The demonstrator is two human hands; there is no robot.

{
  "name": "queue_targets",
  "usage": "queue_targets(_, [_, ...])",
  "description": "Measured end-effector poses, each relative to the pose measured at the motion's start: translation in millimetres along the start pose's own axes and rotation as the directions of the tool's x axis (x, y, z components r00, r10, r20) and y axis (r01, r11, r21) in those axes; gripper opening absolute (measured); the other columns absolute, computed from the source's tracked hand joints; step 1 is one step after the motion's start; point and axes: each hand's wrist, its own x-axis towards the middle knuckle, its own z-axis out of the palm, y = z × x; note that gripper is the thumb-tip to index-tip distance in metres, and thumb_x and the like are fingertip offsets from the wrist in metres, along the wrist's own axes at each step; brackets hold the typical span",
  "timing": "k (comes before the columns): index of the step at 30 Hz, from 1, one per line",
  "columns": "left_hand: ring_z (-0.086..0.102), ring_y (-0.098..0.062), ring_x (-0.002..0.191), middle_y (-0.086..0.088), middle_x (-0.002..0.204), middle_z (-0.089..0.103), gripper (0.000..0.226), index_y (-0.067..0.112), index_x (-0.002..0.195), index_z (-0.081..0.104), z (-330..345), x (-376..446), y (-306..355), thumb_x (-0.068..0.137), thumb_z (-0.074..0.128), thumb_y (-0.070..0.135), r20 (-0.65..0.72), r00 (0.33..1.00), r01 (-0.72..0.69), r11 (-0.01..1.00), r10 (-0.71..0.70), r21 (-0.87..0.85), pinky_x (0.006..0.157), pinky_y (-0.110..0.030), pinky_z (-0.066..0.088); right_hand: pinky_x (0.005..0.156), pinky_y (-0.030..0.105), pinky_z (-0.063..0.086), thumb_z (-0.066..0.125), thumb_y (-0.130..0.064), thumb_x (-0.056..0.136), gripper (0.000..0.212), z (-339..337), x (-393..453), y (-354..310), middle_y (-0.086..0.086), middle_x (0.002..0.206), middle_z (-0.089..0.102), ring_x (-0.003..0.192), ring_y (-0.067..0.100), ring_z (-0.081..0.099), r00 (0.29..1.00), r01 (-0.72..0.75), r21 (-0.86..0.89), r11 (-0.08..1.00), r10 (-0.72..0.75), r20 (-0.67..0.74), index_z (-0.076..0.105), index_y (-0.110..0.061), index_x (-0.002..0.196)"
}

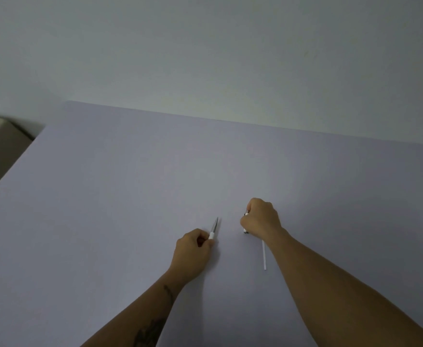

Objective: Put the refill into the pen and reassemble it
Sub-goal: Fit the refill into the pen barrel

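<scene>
Now our left hand pinches the pen's tip section — silver point forward. Our right hand closes over the pen barrel; the refill lies beside that wrist.

One camera on the person's head, looking forward and down, close above the table, wall at the top, both arms reaching in from the bottom
</scene>
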Motion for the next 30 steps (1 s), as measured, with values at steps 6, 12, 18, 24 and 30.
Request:
queue_targets(6, [0.057, -0.008, 0.063, 0.006, 0.074, 0.067, 0.005, 0.024, 0.079, 0.067, -2, 0, 6, 0.084, 0.066, 0.024, 0.008, 1.000, 0.009, 0.999, -0.009, -0.053, 0.057, -0.019, 0.043, 0.075, 0.035, 0.055, 0.055, -0.010, 0.083, 0.020, -4, -3, 9, 0.007, 0.099, 0.062, 0.086, 0.028, 0.062, 0.999, 0.032, 0.042, 0.999, -0.030, -0.043, 0.061, -0.007, 0.102])
queue_targets(12, [0.054, -0.009, 0.061, 0.003, 0.073, 0.065, 0.006, 0.021, 0.079, 0.065, -1, -5, 18, 0.081, 0.070, 0.022, 0.007, 1.000, -0.010, 0.994, 0.011, -0.107, 0.057, -0.021, 0.044, 0.072, 0.032, 0.053, 0.055, -0.010, 0.082, 0.023, -16, -24, 20, 0.004, 0.092, 0.064, 0.083, 0.025, 0.065, 0.999, -0.011, 0.298, 0.955, 0.019, -0.025, 0.069, -0.015, 0.100])
queue_targets(18, [0.051, -0.009, 0.056, 0.005, 0.067, 0.062, 0.010, 0.018, 0.077, 0.062, 6, -19, 31, 0.078, 0.072, 0.020, -0.018, 0.995, -0.102, 0.990, 0.101, -0.094, 0.055, -0.023, 0.043, 0.056, 0.024, 0.051, 0.065, -0.009, 0.084, 0.010, -7, -64, 23, 0.005, 0.075, 0.071, 0.057, 0.012, 0.063, 0.984, -0.166, 0.685, 0.710, 0.075, 0.162, 0.073, -0.011, 0.089])
queue_targets(24, [0.049, -0.007, 0.055, 0.006, 0.064, 0.059, 0.018, 0.022, 0.073, 0.058, 16, -36, 43, 0.078, 0.074, 0.018, -0.020, 0.963, -0.268, 0.963, 0.268, 0.007, 0.053, -0.020, 0.043, 0.055, 0.025, 0.051, 0.065, -0.018, 0.088, 0.015, -6, -88, 20, 0.007, 0.075, 0.070, 0.061, 0.015, 0.061, 0.972, -0.232, 0.810, 0.538, 0.094, 0.216, 0.075, -0.006, 0.089])
queue_targets(30, [0.052, -0.006, 0.054, 0.007, 0.064, 0.061, 0.016, 0.023, 0.074, 0.061, 22, -42, 54, 0.078, 0.076, 0.022, 0.034, 0.928, -0.371, 0.924, 0.370, 0.094, 0.053, -0.017, 0.043, 0.055, 0.027, 0.047, 0.066, -0.010, 0.090, 0.024, -12, -98, 31, 0.007, 0.062, 0.061, 0.055, 0.016, 0.052, 0.983, -0.176, 0.870, 0.460, 0.124, 0.133, 0.069, -0.006, 0.067])
